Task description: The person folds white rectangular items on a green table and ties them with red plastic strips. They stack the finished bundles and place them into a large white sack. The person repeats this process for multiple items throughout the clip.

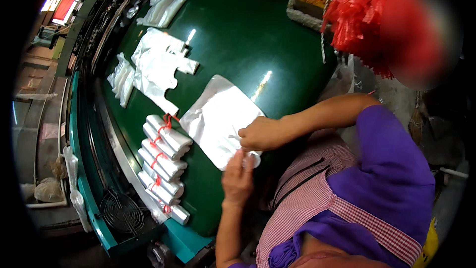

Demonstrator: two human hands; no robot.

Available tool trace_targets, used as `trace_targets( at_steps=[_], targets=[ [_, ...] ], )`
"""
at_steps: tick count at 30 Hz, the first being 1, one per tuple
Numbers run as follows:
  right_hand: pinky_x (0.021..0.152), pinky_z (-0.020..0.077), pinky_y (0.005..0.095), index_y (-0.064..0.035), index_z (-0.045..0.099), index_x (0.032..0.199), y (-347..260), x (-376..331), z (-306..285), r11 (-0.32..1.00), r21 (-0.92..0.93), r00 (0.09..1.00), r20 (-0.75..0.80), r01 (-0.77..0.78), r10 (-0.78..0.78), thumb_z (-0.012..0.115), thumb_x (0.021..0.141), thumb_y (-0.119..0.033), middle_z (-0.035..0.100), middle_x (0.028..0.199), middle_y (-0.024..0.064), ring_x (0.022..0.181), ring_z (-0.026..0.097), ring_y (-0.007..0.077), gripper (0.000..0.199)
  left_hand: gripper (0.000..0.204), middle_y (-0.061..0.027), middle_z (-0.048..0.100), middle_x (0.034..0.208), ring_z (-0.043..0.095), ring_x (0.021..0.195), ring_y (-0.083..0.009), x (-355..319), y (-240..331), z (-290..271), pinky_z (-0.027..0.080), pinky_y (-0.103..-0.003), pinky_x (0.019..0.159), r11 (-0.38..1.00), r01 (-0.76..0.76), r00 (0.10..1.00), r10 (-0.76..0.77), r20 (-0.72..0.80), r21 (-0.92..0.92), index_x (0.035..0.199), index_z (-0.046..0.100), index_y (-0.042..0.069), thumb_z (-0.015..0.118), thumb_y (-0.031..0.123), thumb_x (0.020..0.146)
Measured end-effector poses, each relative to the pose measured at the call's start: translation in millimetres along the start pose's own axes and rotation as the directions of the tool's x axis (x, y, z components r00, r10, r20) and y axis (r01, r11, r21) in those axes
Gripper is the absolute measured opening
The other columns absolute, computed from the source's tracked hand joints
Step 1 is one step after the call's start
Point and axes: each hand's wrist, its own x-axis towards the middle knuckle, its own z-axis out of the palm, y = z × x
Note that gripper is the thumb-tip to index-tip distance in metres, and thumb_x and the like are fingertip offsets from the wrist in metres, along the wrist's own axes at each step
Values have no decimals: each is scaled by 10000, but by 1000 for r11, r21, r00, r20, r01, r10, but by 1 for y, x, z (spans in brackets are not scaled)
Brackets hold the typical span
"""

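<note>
Head view shows the left hand (237, 176) and right hand (262, 133) both pinching the near end of a flat stack of clear plastic bags (218, 119) on the green table (248, 34), where slippery layers could slide apart if either pinch loosens.

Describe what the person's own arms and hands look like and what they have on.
Both hands are bare: no gloves, and no rings or watch can be made out. The left hand and right hand lead back along bare forearms. The right arm comes out of a short purple sleeve. Purple cloth with pink-and-white checked trim covers the body below; the left sleeve is not clearly in view.
</note>
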Motion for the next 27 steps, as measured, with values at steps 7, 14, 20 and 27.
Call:
trace_targets(
  at_steps=[7, 14, 20, 27],
  targets=[
    [1047, 337, 468, 25, 488, 1258, 39, 3, -1, 988, -156, 938, -340, 15, -68, 566, 884, -284, 395, 1399, 231, 1317, 351, 390, 491, 264, -174, 666, 992, 659, 850, -296, 35, -9, 8, 514, -358, 762, 899, 237, 971, -229, 66, -369, 1103, 628, 14, 535, -3, 856],
    [1045, 340, 475, 10, 517, 1197, 33, 13, 20, 955, -288, 932, -324, 66, -163, 608, 853, -351, 430, 1358, 252, 1318, 355, 381, 507, 356, -147, 608, 1072, 628, 864, -270, 69, -54, 9, 516, -359, 723, 931, 323, 932, -344, -114, -169, 1139, 593, 9, 679, 71, 800],
    [1043, 349, 466, -1, 524, 1189, 8, -10, 23, 933, 131, 796, -570, 334, -205, 686, 795, -192, 447, 1350, 224, 1285, 397, 388, 467, 426, -153, 598, 1135, 592, 1011, -326, 44, -21, 0, 493, -409, 824, 974, 227, 958, -228, 172, 28, 1175, 563, 17, 675, 131, 780],
    [900, 496, 330, 34, 443, 1248, 16, -32, 21, -419, 905, 914, 111, 68, 389, 590, 926, -356, 563, 1172, 157, 1072, 578, 226, 527, 202, -151, 599, 1112, 594, 1002, -317, 49, -68, 1, 485, -344, 810, 662, 603, 796, -464, 389, -444, 1014, 603, 1, 624, 5, 813]
  ],
)
